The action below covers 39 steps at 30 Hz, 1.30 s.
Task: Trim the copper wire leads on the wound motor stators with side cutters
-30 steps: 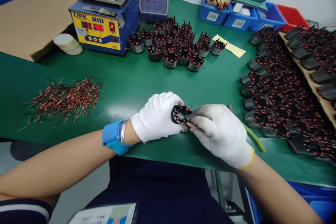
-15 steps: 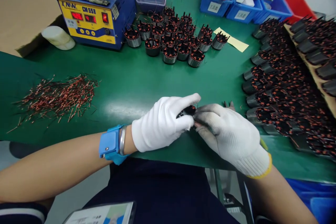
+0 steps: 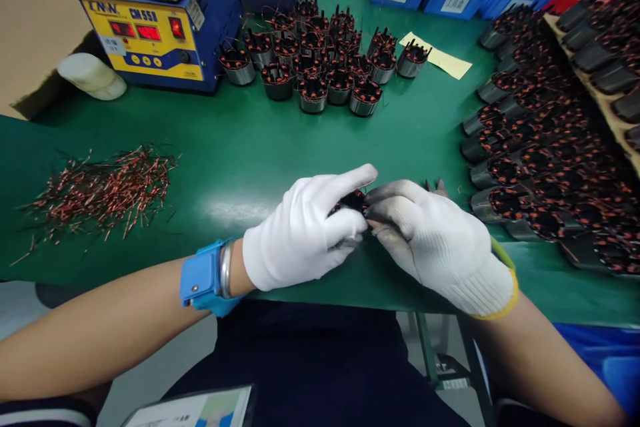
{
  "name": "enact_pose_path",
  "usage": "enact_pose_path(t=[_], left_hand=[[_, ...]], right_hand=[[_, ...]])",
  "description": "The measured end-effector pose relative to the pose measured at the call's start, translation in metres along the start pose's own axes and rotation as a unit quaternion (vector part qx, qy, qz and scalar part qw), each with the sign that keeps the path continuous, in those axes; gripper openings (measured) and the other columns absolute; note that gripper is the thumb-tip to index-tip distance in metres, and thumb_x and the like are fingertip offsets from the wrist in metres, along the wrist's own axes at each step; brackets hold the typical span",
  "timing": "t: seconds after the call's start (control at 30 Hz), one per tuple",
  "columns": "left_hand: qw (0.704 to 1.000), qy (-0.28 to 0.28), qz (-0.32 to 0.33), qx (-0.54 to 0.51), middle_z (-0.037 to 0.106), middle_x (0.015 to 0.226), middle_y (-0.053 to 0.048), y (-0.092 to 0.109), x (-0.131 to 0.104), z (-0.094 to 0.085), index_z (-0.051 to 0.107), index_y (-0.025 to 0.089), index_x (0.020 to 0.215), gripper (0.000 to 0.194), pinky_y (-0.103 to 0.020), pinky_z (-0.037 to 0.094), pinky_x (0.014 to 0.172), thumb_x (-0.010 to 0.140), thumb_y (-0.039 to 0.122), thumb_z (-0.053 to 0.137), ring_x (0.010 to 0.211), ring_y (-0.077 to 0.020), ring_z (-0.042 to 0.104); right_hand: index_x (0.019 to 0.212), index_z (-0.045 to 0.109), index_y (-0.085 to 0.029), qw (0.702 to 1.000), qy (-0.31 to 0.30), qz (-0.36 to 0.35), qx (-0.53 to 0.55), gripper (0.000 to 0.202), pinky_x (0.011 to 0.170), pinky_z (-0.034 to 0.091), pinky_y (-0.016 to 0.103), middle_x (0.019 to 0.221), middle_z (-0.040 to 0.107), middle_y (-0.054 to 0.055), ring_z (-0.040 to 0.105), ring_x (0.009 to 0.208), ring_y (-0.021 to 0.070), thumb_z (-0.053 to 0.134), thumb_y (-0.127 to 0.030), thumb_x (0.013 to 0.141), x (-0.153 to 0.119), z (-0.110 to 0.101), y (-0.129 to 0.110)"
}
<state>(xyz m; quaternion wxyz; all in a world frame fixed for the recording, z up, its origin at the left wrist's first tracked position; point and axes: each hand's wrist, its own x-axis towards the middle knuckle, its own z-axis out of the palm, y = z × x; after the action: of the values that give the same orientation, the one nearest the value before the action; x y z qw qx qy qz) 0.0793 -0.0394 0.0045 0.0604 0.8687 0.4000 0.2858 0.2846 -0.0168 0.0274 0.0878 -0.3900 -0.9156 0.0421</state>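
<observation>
I see the left hand clasped around a dark coil; the right hand pinches at its side, on what exactly I cannot tell.

Left forearm enters from 8 o'clock; left hand curled, one finger extended toward 2. Right forearm enters from 4; right hand bent, fingertips bunched toward 9, beside left fingertips.

A factory workshop, shown by wound motor stators massed at right and the CM558 unit at upper left.
</observation>
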Motion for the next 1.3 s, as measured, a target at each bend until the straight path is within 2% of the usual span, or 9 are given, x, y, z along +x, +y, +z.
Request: enact_pose_path(t=[0.17, 0.3, 0.43, 0.6, 0.8, 0.9, 1.0, 1.17, 1.3], left_hand=[[0.998, -0.043, -0.035, -0.009, 0.060, 0.130, -0.011, 0.005, 0.007, 0.007, 0.062, 0.020, 0.084, 0.012, -0.043, 0.052, 0.079, 0.085, 0.026, 0.051, 0.100, -0.0256, 0.063], [0.993, 0.006, -0.055, -0.104, 0.047, 0.144, -0.012, 0.003, 0.002, 0.003, 0.058, 0.019, 0.086, 0.005, -0.047, 0.049, 0.097, 0.083, 0.020, 0.053, 0.123, -0.0274, 0.054], [0.975, 0.047, -0.167, -0.138, 0.043, 0.146, -0.012, 0.001, -0.001, -0.006, 0.053, 0.019, 0.079, 0.006, -0.049, 0.047, 0.102, 0.077, 0.018, 0.059, 0.129, -0.0290, 0.048], [0.978, -0.024, -0.191, -0.086, 0.047, 0.142, -0.009, -0.003, -0.001, -0.026, 0.047, 0.020, 0.066, 0.017, -0.053, 0.042, 0.105, 0.065, 0.012, 0.062, 0.133, -0.0336, 0.042], [0.919, 0.083, -0.246, -0.295, 0.047, 0.141, -0.012, -0.021, 0.002, -0.028, 0.052, 0.020, 0.106, 0.039, -0.048, 0.047, 0.102, 0.074, 0.034, 0.068, 0.132, -0.0307, 0.046], [0.898, 0.018, -0.299, -0.323, 0.048, 0.141, -0.013, -0.024, 0.006, -0.017, 0.039, 0.021, 0.134, 0.072, -0.047, 0.050, 0.099, 0.073, 0.044, 0.071, 0.125, -0.0294, 0.053], [0.917, -0.080, -0.288, -0.265, 0.057, 0.134, -0.011, -0.020, 0.007, -0.010, 0.030, 0.021, 0.145, 0.092, -0.045, 0.048, 0.102, 0.068, 0.043, 0.076, 0.120, -0.0281, 0.058], [0.950, -0.105, -0.246, -0.162, 0.066, 0.122, -0.006, -0.017, 0.004, -0.012, 0.036, 0.019, 0.144, 0.081, -0.041, 0.049, 0.099, 0.074, 0.041, 0.070, 0.113, -0.0269, 0.061], [0.953, -0.118, -0.243, -0.138, 0.065, 0.124, -0.006, -0.021, 0.004, -0.018, 0.042, 0.020, 0.142, 0.080, -0.041, 0.049, 0.098, 0.072, 0.047, 0.071, 0.113, -0.0281, 0.061]], right_hand=[[0.097, 0.064, -0.018, 1.000, -0.004, -0.005, 0.026, 0.022, 0.065, 0.043, 0.031, 0.106, 0.066, 0.006, 0.064, 0.080, 0.0197, 0.045, -0.029, 0.093, 0.000, 0.000, 0.004], [0.097, 0.063, -0.019, 1.000, -0.013, -0.009, 0.020, 0.019, 0.064, 0.043, 0.031, 0.112, 0.065, 0.006, 0.064, 0.083, 0.0204, 0.047, -0.027, 0.090, -0.001, 0.000, 0.004], [0.096, 0.062, -0.019, 1.000, -0.004, -0.001, -0.004, 0.017, 0.059, 0.042, 0.030, 0.119, 0.064, 0.006, 0.065, 0.084, 0.0200, 0.049, -0.023, 0.087, 0.000, 0.000, 0.000], [0.094, 0.062, -0.018, 0.999, -0.020, -0.028, 0.022, 0.018, 0.060, 0.045, 0.029, 0.127, 0.061, 0.008, 0.065, 0.091, 0.0200, 0.045, -0.020, 0.089, 0.003, 0.000, -0.002], [0.090, 0.062, -0.020, 1.000, 0.024, -0.013, 0.009, 0.016, 0.064, 0.043, 0.031, 0.111, 0.067, 0.006, 0.064, 0.082, 0.0192, 0.047, -0.023, 0.088, 0.002, 0.000, -0.001], [0.090, 0.062, -0.021, 0.999, 0.037, 0.001, 0.019, 0.016, 0.063, 0.042, 0.030, 0.100, 0.070, 0.004, 0.064, 0.075, 0.0170, 0.046, -0.024, 0.089, 0.002, 0.000, -0.005], [0.088, 0.062, -0.021, 0.998, 0.064, 0.008, 0.027, 0.013, 0.062, 0.042, 0.029, 0.098, 0.070, 0.004, 0.065, 0.077, 0.0176, 0.049, -0.023, 0.088, 0.003, 0.002, -0.009], [0.088, 0.063, -0.021, 0.995, 0.021, -0.037, 0.088, 0.010, 0.063, 0.043, 0.028, 0.094, 0.069, 0.002, 0.065, 0.076, 0.0166, 0.054, -0.021, 0.084, 0.002, 0.002, -0.006], [0.083, 0.063, -0.023, 0.996, -0.048, 0.066, 0.045, 0.011, 0.063, 0.042, 0.031, 0.087, 0.069, 0.000, 0.065, 0.074, 0.0190, 0.052, -0.024, 0.084, 0.003, -0.001, 0.005]])
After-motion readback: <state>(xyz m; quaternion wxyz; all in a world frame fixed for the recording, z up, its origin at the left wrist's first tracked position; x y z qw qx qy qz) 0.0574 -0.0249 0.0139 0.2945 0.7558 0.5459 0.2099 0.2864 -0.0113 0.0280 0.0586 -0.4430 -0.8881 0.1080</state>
